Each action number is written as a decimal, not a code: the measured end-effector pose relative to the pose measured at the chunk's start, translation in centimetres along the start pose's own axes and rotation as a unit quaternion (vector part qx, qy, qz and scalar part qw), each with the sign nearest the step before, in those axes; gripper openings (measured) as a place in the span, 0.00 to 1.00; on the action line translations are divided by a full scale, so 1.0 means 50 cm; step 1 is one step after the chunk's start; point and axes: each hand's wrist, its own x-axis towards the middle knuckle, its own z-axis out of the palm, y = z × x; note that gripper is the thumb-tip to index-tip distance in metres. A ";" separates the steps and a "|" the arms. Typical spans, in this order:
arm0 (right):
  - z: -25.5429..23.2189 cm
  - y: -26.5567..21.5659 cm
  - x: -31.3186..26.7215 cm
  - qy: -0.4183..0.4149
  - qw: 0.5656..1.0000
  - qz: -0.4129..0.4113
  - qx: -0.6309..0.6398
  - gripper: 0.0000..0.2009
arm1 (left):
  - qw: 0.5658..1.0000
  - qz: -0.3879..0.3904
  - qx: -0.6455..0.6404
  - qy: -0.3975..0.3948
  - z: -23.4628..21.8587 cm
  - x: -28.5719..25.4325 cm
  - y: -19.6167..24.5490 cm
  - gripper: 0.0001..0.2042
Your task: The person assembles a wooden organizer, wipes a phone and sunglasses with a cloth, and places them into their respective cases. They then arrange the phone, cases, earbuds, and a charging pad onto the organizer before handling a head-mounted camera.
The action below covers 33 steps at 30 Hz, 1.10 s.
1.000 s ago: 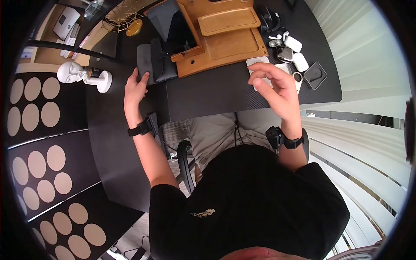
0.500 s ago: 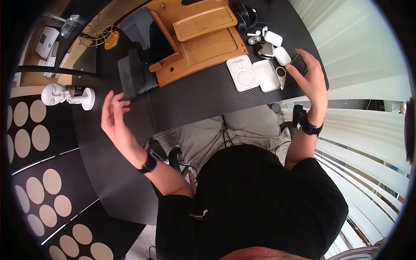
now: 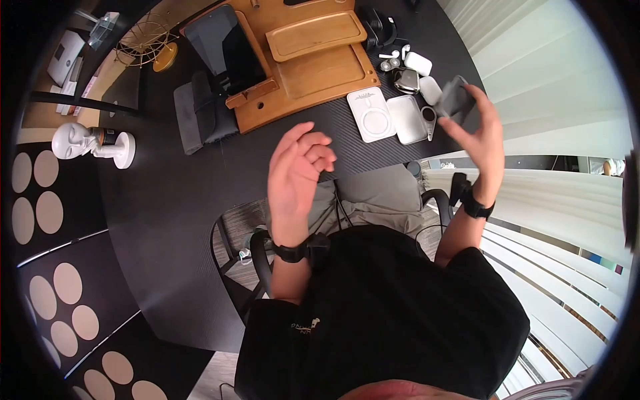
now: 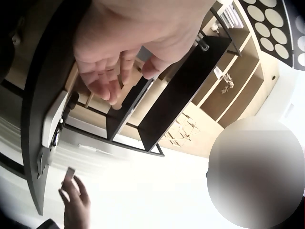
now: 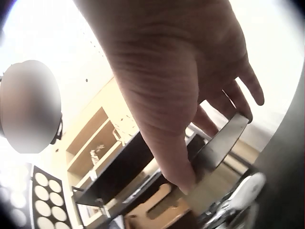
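Note:
My right hand [image 3: 485,147] pinches a small dark grey, square tray [image 3: 457,101] between thumb and fingers at the desk's right end. In the right wrist view the tray [image 5: 223,143] shows edge-on, thumb at one side and fingers at the other. My left hand [image 3: 293,175] hangs over the front edge of the desk, fingers loosely bent and holding nothing. Close to the held tray lie a shallow white box [image 3: 409,121], a small white item with a dark round face [image 3: 429,115] and a rounded white case [image 3: 429,91]. A white slab with a ring [image 3: 371,117] lies left of them.
A wooden desk stand [image 3: 310,73] carries a dark tablet [image 3: 227,50]. A dark grey pouch [image 3: 197,113] lies left of it, near a white figurine [image 3: 83,141]. Earbuds [image 3: 395,53] and another white case [image 3: 418,64] sit behind. White blinds [image 3: 533,87] hang at the right.
My left hand has left the grey pouch and swung right to the front of the desk. My right hand has moved right, taken hold of the dark tray and tilted it up.

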 end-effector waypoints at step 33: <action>0.023 0.004 0.010 -0.287 0.955 0.074 -0.027 0.34 | 0.993 -0.037 -0.112 -0.003 -0.005 0.031 -0.023 0.31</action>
